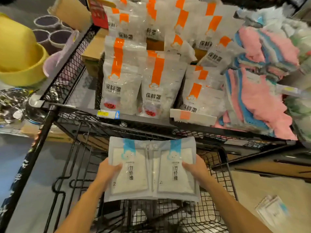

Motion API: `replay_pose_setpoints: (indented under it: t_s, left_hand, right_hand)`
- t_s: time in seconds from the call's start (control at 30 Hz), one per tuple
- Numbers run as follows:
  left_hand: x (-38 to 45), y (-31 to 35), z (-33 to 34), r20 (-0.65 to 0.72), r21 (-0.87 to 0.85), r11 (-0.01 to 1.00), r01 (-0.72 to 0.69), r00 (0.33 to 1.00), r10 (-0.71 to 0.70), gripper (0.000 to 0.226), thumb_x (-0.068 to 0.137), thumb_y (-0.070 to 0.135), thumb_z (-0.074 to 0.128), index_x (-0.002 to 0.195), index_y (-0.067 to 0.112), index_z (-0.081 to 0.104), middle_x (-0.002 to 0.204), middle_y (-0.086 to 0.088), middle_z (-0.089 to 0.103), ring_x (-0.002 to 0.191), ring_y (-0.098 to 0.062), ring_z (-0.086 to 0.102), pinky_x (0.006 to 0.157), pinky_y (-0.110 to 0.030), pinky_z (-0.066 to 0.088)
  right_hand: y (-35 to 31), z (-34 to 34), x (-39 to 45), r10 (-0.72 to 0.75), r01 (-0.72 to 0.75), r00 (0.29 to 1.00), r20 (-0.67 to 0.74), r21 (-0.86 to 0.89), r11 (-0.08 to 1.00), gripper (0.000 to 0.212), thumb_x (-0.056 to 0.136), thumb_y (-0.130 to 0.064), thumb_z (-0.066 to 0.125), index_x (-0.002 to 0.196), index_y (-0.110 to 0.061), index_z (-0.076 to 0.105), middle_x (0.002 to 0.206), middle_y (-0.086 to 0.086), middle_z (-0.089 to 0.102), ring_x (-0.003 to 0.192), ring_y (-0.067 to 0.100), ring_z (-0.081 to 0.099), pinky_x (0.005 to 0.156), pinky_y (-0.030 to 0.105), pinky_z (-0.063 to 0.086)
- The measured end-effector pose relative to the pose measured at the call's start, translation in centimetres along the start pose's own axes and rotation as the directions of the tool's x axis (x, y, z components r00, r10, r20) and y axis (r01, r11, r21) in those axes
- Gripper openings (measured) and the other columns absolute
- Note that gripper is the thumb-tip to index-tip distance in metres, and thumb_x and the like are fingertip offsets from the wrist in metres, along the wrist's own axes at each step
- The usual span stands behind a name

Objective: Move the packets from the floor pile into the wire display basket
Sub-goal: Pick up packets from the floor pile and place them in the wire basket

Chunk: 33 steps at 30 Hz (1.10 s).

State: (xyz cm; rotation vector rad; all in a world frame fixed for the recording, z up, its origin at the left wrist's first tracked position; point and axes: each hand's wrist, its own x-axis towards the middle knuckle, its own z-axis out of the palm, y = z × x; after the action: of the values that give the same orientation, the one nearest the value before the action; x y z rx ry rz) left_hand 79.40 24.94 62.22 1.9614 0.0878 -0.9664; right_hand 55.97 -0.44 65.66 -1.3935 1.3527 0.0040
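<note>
Two flat white packets with blue tops lie side by side in my hands, above the black wire display basket (223,167). My left hand (109,170) grips the outer edge of the left packet (129,172). My right hand (195,169) grips the outer edge of the right packet (175,172). Thumbs rest on the packets' faces. A few more of these packets (272,211) lie on the floor at the lower right. The basket's inside is mostly hidden under the held packets.
Directly above the basket a black mesh shelf (134,121) carries standing white-and-orange bags (156,84) and pink and blue cloths (259,101). Yellow basins (18,52) and purple bowls sit at the upper left. Pale floor shows to the right.
</note>
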Motion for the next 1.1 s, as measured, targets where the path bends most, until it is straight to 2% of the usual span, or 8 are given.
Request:
replay_pose_setpoints:
  t_s: [0.13,0.23,0.33,0.5,0.67,0.77,0.9,1.1]
  left_hand:
    - [1.5,-1.0,0.6,-0.075,0.189,0.979,-0.072,0.993,0.087,0.041,0.087,0.010,0.077,0.121,0.013,0.053,0.107,-0.004,0.063,0.100,-0.026,0.064,0.074,-0.037,0.054]
    - [2.1,-1.9,0.8,-0.096,0.235,0.961,-0.148,0.980,0.175,0.053,0.087,0.010,0.078,0.131,0.012,0.049,0.117,-0.003,0.058,0.107,-0.023,0.059,0.083,-0.041,0.055]
    - [2.6,-3.0,1.1,-0.065,0.340,0.917,-0.207,0.968,0.243,0.058,0.089,0.017,0.075,0.139,0.019,0.045,0.127,0.001,0.049,0.112,-0.019,0.053,0.095,-0.047,0.053]
    - [2.4,-3.6,1.8,0.029,0.628,0.733,-0.261,0.949,0.313,0.062,0.096,0.023,0.067,0.149,0.016,0.036,0.151,-0.012,0.034,0.135,-0.032,0.041,0.104,-0.048,0.048]
    - [2.2,-3.7,1.6,0.114,0.803,0.495,-0.332,0.901,0.419,0.069,0.099,0.032,0.060,0.157,0.010,0.031,0.164,-0.016,0.030,0.151,-0.033,0.030,0.122,-0.046,0.031]
    - [1.3,-3.4,1.5,0.123,0.831,0.428,-0.355,0.868,0.481,0.067,0.102,0.046,0.048,0.158,0.012,0.032,0.165,-0.015,0.028,0.152,-0.033,0.028,0.123,-0.047,0.025]
    - [0.3,-2.1,1.2,0.136,0.852,0.380,-0.360,0.853,0.503,0.072,0.102,0.057,0.021,0.159,0.015,0.031,0.166,-0.013,0.025,0.155,-0.030,0.023,0.125,-0.047,0.022]
    - [-2.8,2.2,1.5,0.180,0.876,0.309,-0.370,0.845,0.503,0.073,0.103,0.060,0.010,0.163,0.020,0.016,0.170,-0.008,0.014,0.158,-0.025,0.008,0.127,-0.044,0.012]
  right_hand:
    - [0.8,1.7,1.3,0.006,-0.019,0.995,-0.100,-0.134,0.991,0.038,0.092,-0.013,0.075,0.123,-0.023,0.056,0.111,0.000,0.070,0.097,0.019,0.072,0.078,0.042,0.064]
    - [1.1,2.9,2.1,-0.013,-0.035,0.984,-0.176,-0.266,0.963,0.039,0.092,-0.020,0.075,0.123,-0.022,0.050,0.109,-0.003,0.066,0.094,0.017,0.069,0.074,0.037,0.063]
    - [1.7,3.9,2.6,-0.045,-0.048,0.970,-0.239,-0.368,0.928,0.048,0.090,-0.024,0.078,0.123,-0.020,0.043,0.112,0.002,0.064,0.095,0.020,0.069,0.075,0.043,0.065]
    - [2.3,5.2,1.8,-0.171,-0.039,0.951,-0.259,-0.646,0.762,0.072,0.095,-0.032,0.072,0.148,-0.010,0.029,0.135,0.011,0.053,0.117,0.026,0.060,0.093,0.040,0.057]
    - [2.6,5.1,1.2,-0.309,0.007,0.931,-0.192,-0.840,0.543,0.077,0.100,-0.046,0.058,0.159,-0.013,0.022,0.162,0.013,0.033,0.150,0.030,0.033,0.123,0.046,0.030]
    - [2.2,4.7,0.5,-0.343,0.061,0.933,-0.110,-0.891,0.450,0.078,0.101,-0.056,0.048,0.162,-0.017,0.020,0.169,0.011,0.023,0.156,0.030,0.021,0.127,0.050,0.018]
    - [1.4,3.8,-0.8,-0.360,0.096,0.931,-0.066,-0.905,0.414,0.078,0.101,-0.064,0.041,0.163,-0.021,0.020,0.171,0.009,0.020,0.157,0.029,0.018,0.128,0.052,0.015]
    - [-0.9,0.6,-3.9,-0.386,0.131,0.920,-0.068,-0.875,0.466,0.078,0.099,-0.068,0.039,0.163,-0.027,0.022,0.172,0.006,0.017,0.159,0.028,0.013,0.128,0.052,0.009]
